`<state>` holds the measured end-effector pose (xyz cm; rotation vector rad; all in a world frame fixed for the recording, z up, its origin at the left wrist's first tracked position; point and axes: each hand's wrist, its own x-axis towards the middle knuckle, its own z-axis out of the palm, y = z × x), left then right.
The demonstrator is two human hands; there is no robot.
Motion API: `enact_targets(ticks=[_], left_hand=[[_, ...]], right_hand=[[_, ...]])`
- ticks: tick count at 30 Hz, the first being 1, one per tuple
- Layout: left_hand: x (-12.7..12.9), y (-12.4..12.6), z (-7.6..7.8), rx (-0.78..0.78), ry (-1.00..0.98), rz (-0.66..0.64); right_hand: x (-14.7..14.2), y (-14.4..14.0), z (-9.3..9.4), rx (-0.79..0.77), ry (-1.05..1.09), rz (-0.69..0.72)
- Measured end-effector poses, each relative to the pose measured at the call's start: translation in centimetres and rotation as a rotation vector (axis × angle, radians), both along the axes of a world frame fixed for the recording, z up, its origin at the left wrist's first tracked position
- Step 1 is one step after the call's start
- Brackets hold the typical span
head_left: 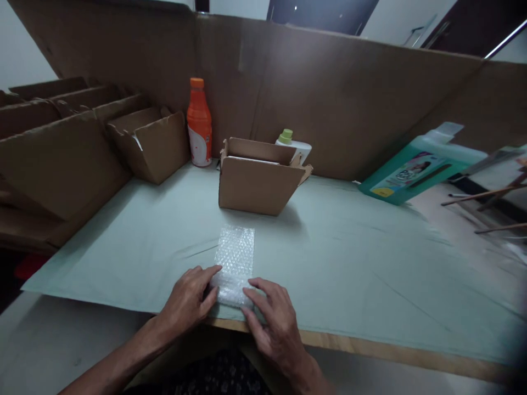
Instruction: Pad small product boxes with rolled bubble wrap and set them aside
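Note:
A strip of clear bubble wrap [235, 249] lies flat on the pale green cloth near the table's front edge. Its near end is folded or rolled into a thicker bundle; whether anything is inside, I cannot tell. My left hand [190, 292] grips the left end of that bundle, index finger on top and thumb at the near side. At the right end, my right hand [275, 318] has its fingers on top and its thumb low against the near edge. Both hands are partly closed around the bundle, with the flat part stretching away beyond them.
Beyond the wrap stands a small cardboard box [257, 185], with a white bottle with a green cap [287, 137] behind it. An orange bottle [199, 126] and cardboard bins [61, 159] are at the left. A green liquid bottle [411, 170] leans at the right. Cardboard walls [349, 104] close the back.

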<state>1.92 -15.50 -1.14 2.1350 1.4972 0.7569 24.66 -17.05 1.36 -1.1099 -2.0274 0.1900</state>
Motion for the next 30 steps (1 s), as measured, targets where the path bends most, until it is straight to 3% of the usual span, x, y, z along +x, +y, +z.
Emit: enact_targets(ticks=[5,8,11,13,17,21,24,27,30], left_hand=[[-0.1,-0.3,0.8,0.118,-0.015,-0.010],[-0.6,-0.9,1.7,0.177,-0.040,-0.156],[-0.8,-0.9,2.0,0.099,-0.079,-0.250],[-0.6,-0.3,1.6,0.026,-0.114,-0.190],[0.3,2.0,0.9,0.016,-0.105,-0.048],[0.8,2.9,0.9,0.002,-0.152,0.049],[1.0,1.7,1.3,-0.126,-0.451,0.181],[1.8,0.0,2.1,-0.449,-0.945,0.328],[3.4,-0.7,3.0,-0.741,-1.338,0.303]], right_hand=[[-0.5,-0.1,-0.1,-0.071,-0.215,0.139],[-0.5,0.6,-0.2,-0.155,-0.192,0.149],[-0.3,1.3,0.0,-0.300,-0.113,0.154],[-0.1,1.4,0.2,-0.322,-0.082,0.106],[-0.2,1.1,0.3,-0.116,-0.131,-0.028],[-0.6,1.4,0.0,-0.123,-0.273,0.065],[-0.6,2.8,-0.5,-0.187,-0.214,0.051],[-0.7,3.7,-0.6,-0.318,0.009,-0.039],[-1.1,3.0,-0.1,-0.551,0.228,-0.028]])
